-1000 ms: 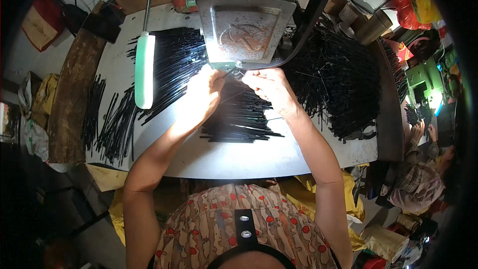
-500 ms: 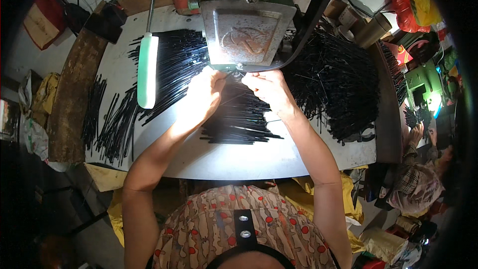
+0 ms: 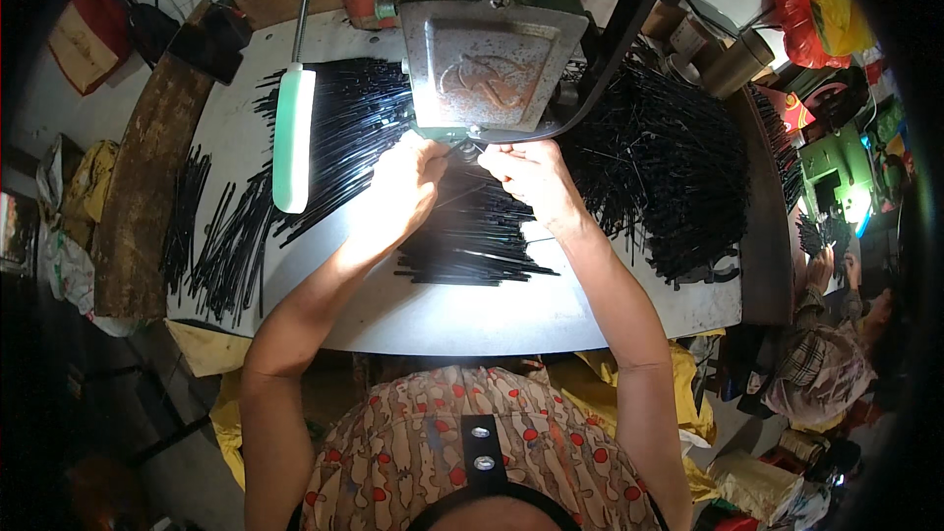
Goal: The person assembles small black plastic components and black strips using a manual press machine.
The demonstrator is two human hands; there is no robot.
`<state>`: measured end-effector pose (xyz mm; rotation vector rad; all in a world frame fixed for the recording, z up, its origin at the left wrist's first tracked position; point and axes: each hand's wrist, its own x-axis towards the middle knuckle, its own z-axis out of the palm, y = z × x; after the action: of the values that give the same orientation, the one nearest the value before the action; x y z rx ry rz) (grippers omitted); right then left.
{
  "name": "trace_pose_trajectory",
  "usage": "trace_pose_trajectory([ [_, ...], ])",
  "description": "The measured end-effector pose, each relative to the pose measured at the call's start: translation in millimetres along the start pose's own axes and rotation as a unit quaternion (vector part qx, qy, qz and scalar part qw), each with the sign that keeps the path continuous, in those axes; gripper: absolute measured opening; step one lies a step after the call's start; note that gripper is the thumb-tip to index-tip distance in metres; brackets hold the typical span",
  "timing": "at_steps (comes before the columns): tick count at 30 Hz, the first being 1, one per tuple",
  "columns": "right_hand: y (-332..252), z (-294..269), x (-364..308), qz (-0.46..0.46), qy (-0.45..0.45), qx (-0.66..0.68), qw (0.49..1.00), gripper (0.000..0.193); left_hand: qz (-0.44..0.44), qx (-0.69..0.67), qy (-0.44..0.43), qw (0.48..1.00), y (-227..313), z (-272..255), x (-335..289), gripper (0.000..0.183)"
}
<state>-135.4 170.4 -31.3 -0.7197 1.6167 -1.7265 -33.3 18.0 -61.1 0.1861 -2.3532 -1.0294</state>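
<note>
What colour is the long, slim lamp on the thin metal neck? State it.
The lamp is mint green with a lit white side; best in head view.

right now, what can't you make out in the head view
All in the head view:
What the left hand and right hand pinch, if anything: too small, partly covered by the hands themselves.
Top of the machine: cut off by the upper edge.
Rods deep in the right pile: hidden by those above.
The co-worker's work: too small.
</note>
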Motion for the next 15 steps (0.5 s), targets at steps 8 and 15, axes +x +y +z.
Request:
trace_pose_trajectory([
  [8, 0.2, 1.3, -2.4, -0.004, 0.001, 0.017, 1.0, 0.016, 0.112, 0.227, 0.015, 0.967, -4.9, 6.1, -5.7, 0.014],
  [15, 2.5, 3.6, -2.9, 0.015, 0.006, 0.015, 1.0, 0.015, 0.054, 0.139, 0.014, 0.989, 2.7, 3.7, -4.3, 0.016],
])
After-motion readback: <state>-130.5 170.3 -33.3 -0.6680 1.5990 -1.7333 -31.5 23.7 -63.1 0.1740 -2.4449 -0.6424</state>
